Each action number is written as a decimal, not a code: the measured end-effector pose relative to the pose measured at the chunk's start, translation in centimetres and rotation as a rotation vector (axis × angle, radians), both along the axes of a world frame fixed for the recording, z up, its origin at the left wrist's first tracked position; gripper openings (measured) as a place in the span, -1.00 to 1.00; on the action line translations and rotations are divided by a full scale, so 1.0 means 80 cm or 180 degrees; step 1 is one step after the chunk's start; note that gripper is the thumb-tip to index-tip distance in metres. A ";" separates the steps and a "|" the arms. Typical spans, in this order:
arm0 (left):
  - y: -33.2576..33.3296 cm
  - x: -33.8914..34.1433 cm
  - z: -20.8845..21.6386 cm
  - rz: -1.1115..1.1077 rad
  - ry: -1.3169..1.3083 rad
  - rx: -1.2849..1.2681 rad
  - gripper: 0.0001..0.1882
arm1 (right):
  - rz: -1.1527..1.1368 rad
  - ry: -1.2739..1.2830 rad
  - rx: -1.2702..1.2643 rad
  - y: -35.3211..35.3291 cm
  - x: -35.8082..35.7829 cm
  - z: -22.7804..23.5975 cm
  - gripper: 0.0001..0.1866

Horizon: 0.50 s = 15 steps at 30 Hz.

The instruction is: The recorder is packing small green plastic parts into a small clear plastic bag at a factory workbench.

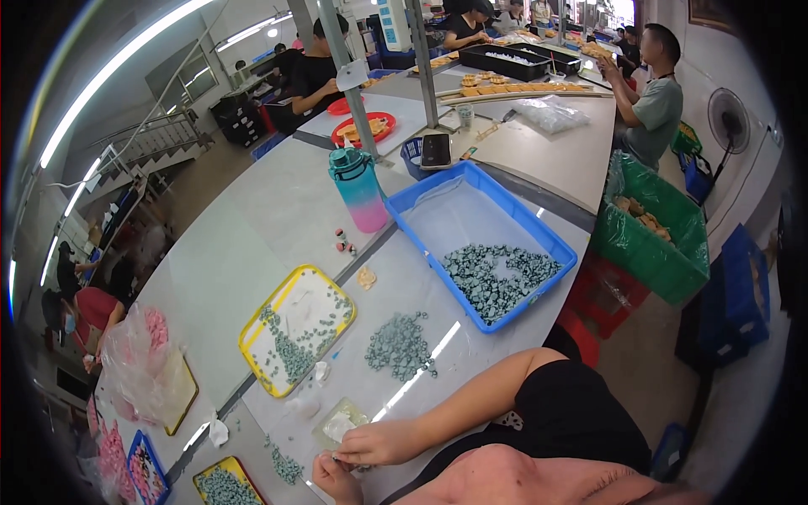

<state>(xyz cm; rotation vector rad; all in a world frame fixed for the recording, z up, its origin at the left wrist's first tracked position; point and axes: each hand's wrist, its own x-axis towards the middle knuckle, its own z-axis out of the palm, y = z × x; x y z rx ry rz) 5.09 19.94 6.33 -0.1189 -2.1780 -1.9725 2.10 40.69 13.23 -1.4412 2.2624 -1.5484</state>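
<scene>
Near the lower edge, my left hand (338,480) and my right hand (376,442) meet fingertip to fingertip. Both are closed in a pinch around something tiny and dark, too small to name. Just beyond my right hand lies a pale greenish square pad (340,423) with a white piece on it, partly covered by the hand. A loose pile of small grey-green pieces (399,346) is spread on the table farther out. To its left, a yellow-rimmed tray (244,341) holds more of these pieces, and a smaller heap (286,465) lies left of my hands.
A blue tray (404,220) with dark green pieces stands at the right. Beyond the pile are a teal-pink bottle (358,192) and a phone (436,151). Another yellow-rimmed tray (202,482) sits lower left, near a bag of pink pieces (135,362). Co-workers (659,93) sit farther along.
</scene>
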 end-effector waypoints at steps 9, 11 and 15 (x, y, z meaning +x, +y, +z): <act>0.004 0.002 0.007 0.0168 0.0105 -0.0795 -0.66 | -0.0366 0.1095 -0.0217 -0.001 -0.015 -0.001 -0.69; 0.004 -0.005 0.008 0.0353 0.0063 -0.0534 -0.66 | -0.0775 0.1050 -0.0227 0.015 -0.028 0.029 -0.64; 0.001 -0.022 0.006 0.0687 -0.0006 -0.0023 -0.63 | -0.1985 0.1202 -0.0065 0.102 -0.093 0.076 -0.65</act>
